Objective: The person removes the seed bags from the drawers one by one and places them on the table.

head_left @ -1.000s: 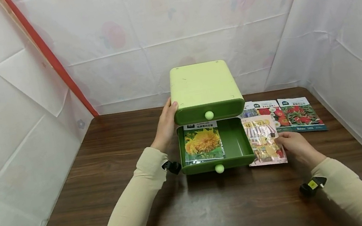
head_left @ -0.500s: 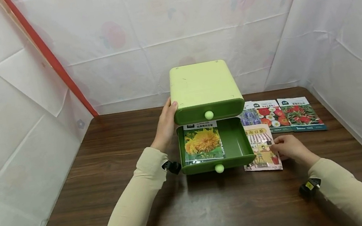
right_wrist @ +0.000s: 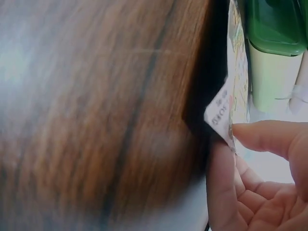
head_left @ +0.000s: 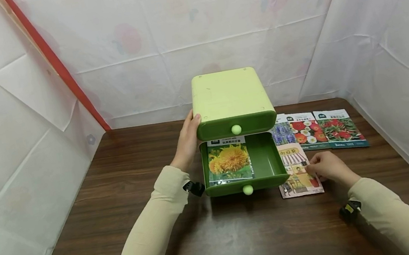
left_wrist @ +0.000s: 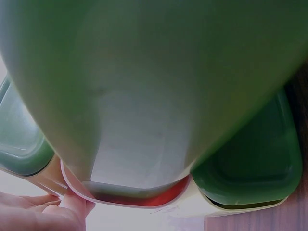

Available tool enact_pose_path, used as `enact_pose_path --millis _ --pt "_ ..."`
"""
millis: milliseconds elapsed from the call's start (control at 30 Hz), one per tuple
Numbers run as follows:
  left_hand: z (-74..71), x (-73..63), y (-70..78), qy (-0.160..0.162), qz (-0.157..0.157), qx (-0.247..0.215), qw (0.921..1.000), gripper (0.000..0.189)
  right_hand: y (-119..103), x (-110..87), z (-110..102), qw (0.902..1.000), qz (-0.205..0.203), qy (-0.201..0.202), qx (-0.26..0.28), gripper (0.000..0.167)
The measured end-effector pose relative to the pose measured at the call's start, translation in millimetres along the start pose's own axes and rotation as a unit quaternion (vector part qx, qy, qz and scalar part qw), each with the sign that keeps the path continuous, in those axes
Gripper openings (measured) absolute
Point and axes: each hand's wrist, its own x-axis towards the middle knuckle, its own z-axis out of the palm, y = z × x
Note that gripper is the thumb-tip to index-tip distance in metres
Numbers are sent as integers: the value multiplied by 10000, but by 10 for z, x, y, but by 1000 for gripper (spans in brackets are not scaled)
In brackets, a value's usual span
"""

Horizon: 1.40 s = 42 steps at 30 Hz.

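My left hand (head_left: 187,139) rests against the left side of a pale green drawer cabinet (head_left: 229,93), thumb near its front edge. Its upper drawer (head_left: 217,131) is closed; the one below, a green drawer (head_left: 266,160), is pulled out. In that drawer's left part lies a seed packet (head_left: 230,161) with a yellow sunflower picture. Right of the drawer, my right hand (head_left: 328,167) pinches the right edge of a pink seed packet (head_left: 297,171) between thumb and fingers. The right wrist view shows this pink packet (right_wrist: 239,72) edge-on, one corner bent.
Behind the pink packet, several flower seed packets lie on the dark wooden table (head_left: 158,240): a blue-purple one (head_left: 283,133), a red-and-white one (head_left: 309,131), and a red-flowered one (head_left: 341,129). Another closed drawer (left_wrist: 250,159) sits beneath the pulled-out one. White sheeting (head_left: 191,37) surrounds the table.
The right hand has drawn the pink packet toward the person, uncovering more of the blue-purple packet; lately packet shifted slightly right. Left hand and cabinet stay in place.
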Motion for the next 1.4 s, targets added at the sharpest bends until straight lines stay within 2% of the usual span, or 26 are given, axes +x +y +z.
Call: enact_pose_path --millis 200,500,667,767,933,1067,1267,1400 --pt "-1 6 -1 22 -3 20 10000 64 -15 -17 8 9993 14 -29 -384 21" --pt "1 0 9 47 -54 23 10000 63 -7 -31 15 9985 -31 -32 -544 25" --pt "6 -21 68 -12 -145 5 9999 60 -45 -55 -42 9973 -65 -98 -718 27" --pt "15 -42 122 -38 -167 22 9999 60 -126 -83 -108 9978 -343 -36 -571 29" --pt "15 -36 112 -12 -162 7 9999 60 -356 -159 -224 9928 -1136 360 -150 36" --pt "3 -4 41 38 -146 9 9999 61 -566 -239 -277 9818 -1742 753 -12 37" --pt "4 15 -5 65 -56 30 10000 64 -892 -358 -265 9670 -2227 1235 97 35" --pt "1 14 -9 65 -53 37 10000 65 -1074 -395 -183 9558 -2546 1465 -96 30"
